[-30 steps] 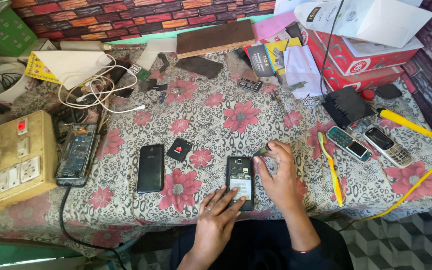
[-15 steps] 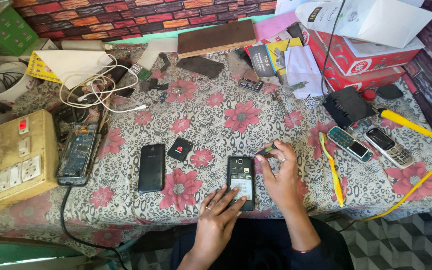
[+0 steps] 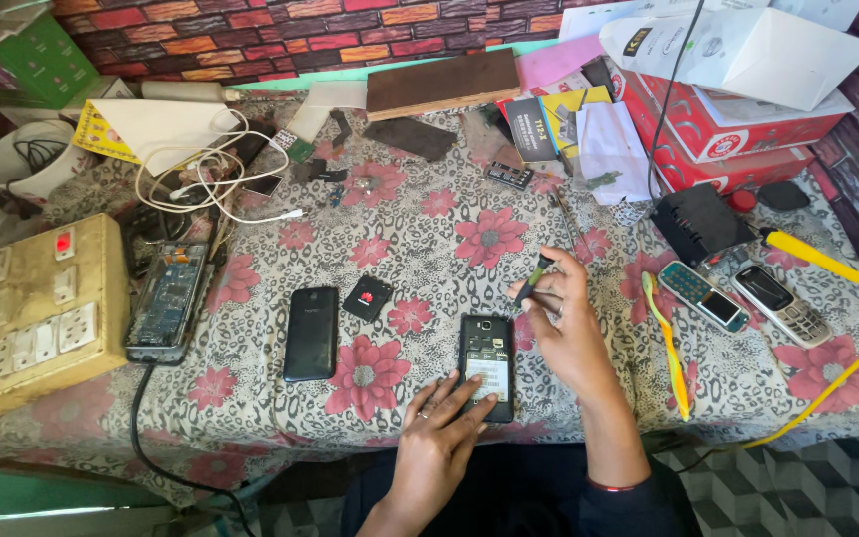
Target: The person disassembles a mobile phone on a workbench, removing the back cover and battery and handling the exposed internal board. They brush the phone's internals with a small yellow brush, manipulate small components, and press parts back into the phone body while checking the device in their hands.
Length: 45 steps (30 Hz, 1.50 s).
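Observation:
An opened black phone (image 3: 486, 363) with its back cover off lies on the flowered tablecloth (image 3: 420, 219) near the front edge. My left hand (image 3: 439, 443) rests with its fingertips on the phone's lower part. My right hand (image 3: 569, 333) holds a small screwdriver (image 3: 532, 283) with a dark and green handle, tip pointing down toward the phone's top right corner. A black back cover (image 3: 311, 333) and a small black battery (image 3: 367, 297) lie to the left of the phone.
A bare phone circuit board (image 3: 163, 301) and a beige switch-and-socket box (image 3: 27, 313) sit at the left. Two keypad phones (image 3: 743, 298) and a yellow coiled cable (image 3: 837, 288) lie right. White cables (image 3: 206, 174), red boxes (image 3: 738, 129) and a wooden board (image 3: 441, 82) fill the back.
My right hand has lifted slightly and tilted the screwdriver up, so that its handle now shows above the fingers. My left hand stays on the phone.

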Motion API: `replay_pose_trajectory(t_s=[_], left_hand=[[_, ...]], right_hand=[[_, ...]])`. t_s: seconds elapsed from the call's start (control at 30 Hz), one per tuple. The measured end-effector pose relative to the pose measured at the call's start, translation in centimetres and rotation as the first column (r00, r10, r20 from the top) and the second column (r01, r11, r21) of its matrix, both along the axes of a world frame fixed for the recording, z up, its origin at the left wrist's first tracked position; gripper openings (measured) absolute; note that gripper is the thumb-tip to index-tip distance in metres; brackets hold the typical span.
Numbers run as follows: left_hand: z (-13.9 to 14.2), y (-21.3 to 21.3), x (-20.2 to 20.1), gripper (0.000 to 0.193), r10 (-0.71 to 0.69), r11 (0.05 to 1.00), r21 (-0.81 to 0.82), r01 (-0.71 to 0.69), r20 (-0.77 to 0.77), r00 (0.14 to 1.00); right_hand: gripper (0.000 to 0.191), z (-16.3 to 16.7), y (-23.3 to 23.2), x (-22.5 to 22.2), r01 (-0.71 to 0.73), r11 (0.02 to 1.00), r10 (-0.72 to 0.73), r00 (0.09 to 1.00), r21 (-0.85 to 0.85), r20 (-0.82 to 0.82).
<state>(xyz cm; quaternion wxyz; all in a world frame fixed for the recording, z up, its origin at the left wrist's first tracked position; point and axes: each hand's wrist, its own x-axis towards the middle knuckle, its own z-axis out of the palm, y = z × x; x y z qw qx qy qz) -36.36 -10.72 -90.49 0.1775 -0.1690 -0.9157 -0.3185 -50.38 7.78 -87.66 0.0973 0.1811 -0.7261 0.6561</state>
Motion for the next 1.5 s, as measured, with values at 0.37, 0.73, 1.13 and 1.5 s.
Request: replay_pose_trajectory(t_s=[0.37, 0.73, 1.13, 1.5], left_hand=[[-0.2, -0.4, 0.3, 0.039, -0.01, 1.0, 0.015, 0.009, 0.018, 1.0], [-0.6, -0.6, 0.3, 0.037, -0.005, 0.999, 0.048, 0.003, 0.026, 1.0], [-0.7, -0.6, 0.3, 0.039, -0.003, 0.998, 0.061, 0.001, 0.033, 0.999], [-1.0, -0.6, -0.1, 0.039, 0.003, 0.998, 0.062, -0.005, 0.028, 1.0]], right_hand=[[0.061, -0.7, -2.0, 1.0, 0.118, 0.992, -0.118, 0.993, 0.041, -0.014], [0.063, -2.1, -2.1, 0.3, 0.285, 0.952, -0.27, 0.954, 0.116, -0.128], [0.056, -3.1, -2.5, 1.2, -0.061, 0.987, 0.057, 0.998, -0.152, -0.027], [0.064, -3.8, -2.7, 0.2, 0.251, 0.965, -0.224, 0.938, 0.073, -0.265]])
